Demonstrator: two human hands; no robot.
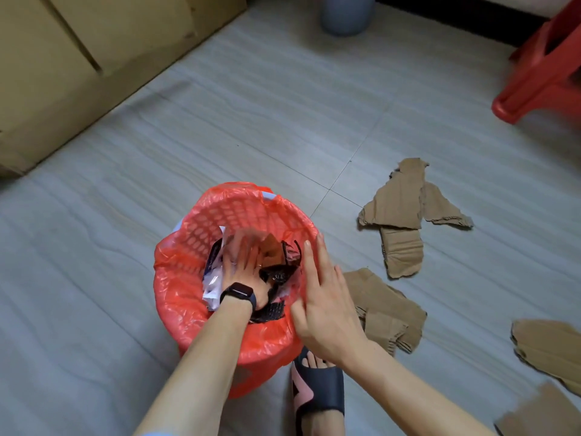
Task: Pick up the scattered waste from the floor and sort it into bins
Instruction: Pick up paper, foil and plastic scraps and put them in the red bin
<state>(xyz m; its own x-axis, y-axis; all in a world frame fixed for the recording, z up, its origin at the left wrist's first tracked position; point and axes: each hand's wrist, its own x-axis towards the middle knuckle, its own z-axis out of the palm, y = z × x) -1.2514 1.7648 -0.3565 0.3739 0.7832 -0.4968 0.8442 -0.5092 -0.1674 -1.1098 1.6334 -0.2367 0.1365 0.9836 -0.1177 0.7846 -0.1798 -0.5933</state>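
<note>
Bin: red-lined basket bin point(188, 262), upright on the floor.
Left hand: left hand point(242, 256) inside bin, blurred; fingers look spread flat, pressing on the waste, gripping nothing.
Right hand: right hand point(320, 297) at bin's right rim, fingers straight, touching the liner, holding nothing.
Binned waste: wrappers and black plastic point(276, 273), under the left hand, near rim height.
Waste left: cardboard pieces point(383, 306) on the floor right of bin, nearest just beside it.
Second bin: grey bin point(345, 14), well beyond bin.
Risk: a hard push could tip bin or drag the liner off its rim. Packed waste may spring back out. Cardboard could end up mis-sorted here.
</note>
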